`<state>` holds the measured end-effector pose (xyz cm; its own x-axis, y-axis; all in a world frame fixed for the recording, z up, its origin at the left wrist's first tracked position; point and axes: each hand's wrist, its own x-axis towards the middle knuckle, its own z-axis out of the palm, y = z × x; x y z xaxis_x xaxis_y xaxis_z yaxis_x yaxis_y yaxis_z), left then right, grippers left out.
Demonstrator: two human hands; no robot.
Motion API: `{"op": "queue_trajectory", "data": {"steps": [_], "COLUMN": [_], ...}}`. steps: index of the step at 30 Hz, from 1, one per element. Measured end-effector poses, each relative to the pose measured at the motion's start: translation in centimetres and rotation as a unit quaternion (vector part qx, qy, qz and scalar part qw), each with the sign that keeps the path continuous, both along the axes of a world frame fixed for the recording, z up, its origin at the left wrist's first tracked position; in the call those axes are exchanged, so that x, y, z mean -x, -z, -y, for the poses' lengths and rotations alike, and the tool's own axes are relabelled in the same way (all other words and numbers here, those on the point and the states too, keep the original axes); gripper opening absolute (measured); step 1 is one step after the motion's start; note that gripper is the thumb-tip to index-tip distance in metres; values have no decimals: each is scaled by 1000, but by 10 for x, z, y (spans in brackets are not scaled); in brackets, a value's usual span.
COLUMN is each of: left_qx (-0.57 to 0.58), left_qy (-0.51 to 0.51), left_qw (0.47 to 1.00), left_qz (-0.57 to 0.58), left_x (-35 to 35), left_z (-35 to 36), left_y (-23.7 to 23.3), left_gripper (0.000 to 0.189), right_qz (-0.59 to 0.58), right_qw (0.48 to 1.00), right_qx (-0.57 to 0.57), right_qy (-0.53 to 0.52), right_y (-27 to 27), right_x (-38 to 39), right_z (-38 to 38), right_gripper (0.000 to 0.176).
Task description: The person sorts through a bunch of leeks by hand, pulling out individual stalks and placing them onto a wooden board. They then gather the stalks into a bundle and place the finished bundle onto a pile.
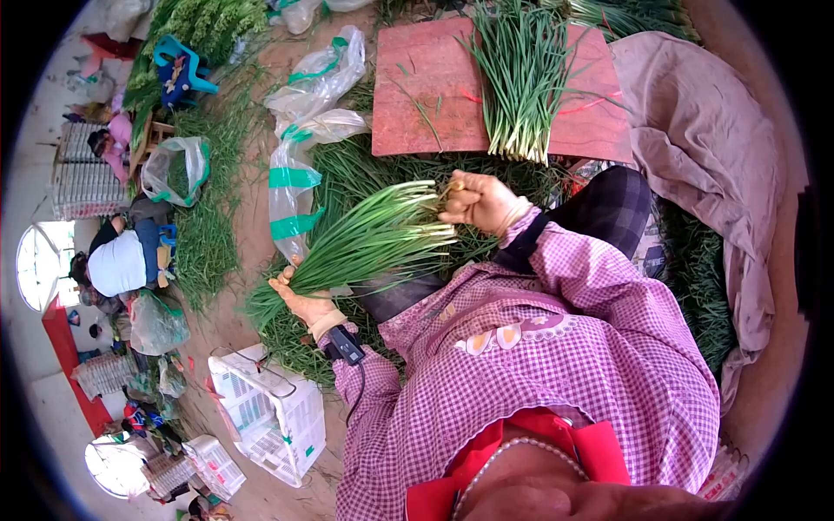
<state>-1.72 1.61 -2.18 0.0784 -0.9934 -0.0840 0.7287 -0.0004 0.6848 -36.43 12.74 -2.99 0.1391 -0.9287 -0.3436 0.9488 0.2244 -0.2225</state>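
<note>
My left hand (306, 304), in a pale glove, is wrapped round the leafy end of a loose bunch of chives (373, 239). Their long green leaves fan out across my lap, with the pale stem ends toward my right. Beside those stem ends, my right hand (486, 202), also gloved, has its fingers curled in a pinch. Thin brownish strands (447, 191) show at its fingertips, too small to name surely. A second, neater bunch of chives (526, 82) lies on the red board (417, 69) beyond my right hand.
Red strings (599, 102) lie on the board. Loose chives (365, 174) pile below it. A clear bag with green tape (295, 178) lies to the left, and a white plastic crate (269, 408) stands near my left elbow. Grey cloth (704, 130) drapes at right. Other people (122, 260) sit farther left.
</note>
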Motion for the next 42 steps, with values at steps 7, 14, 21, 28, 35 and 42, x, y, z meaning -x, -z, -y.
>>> {"op": "queue_trajectory", "data": {"steps": [7, 14, 21, 28, 35, 42], "left_qx": [-19, 29, 65, 60, 9, -30], "left_qy": [34, 115, 131, 111, 74, 67], "left_qw": [999, 991, 988, 991, 997, 997], "left_qz": [-30, -61, -56, -48, -20, -32], "left_x": [-4, -8, -6, -1, 0, -1], "left_z": [1, 3, 1, 1, 3, 5], "left_y": [4, 2, -5, -4, 2, 4], "left_gripper": [29, 30, 30, 29, 30, 30], "right_qz": [-527, -811, -627, -439, -201, -233], "right_qw": [824, 517, 744, 865, 914, 905], "right_qx": [141, 194, 194, 97, 240, 232], "right_qy": [-154, -195, -128, -223, -260, -269], "right_y": [-69, -26, 4, -14, -47, -37], "right_x": [7, -39, -50, -37, -5, 56], "right_z": [-10, 24, 29, 21, -17, -48], "right_gripper": [30, 39, 23, 16, 20, 21]}}
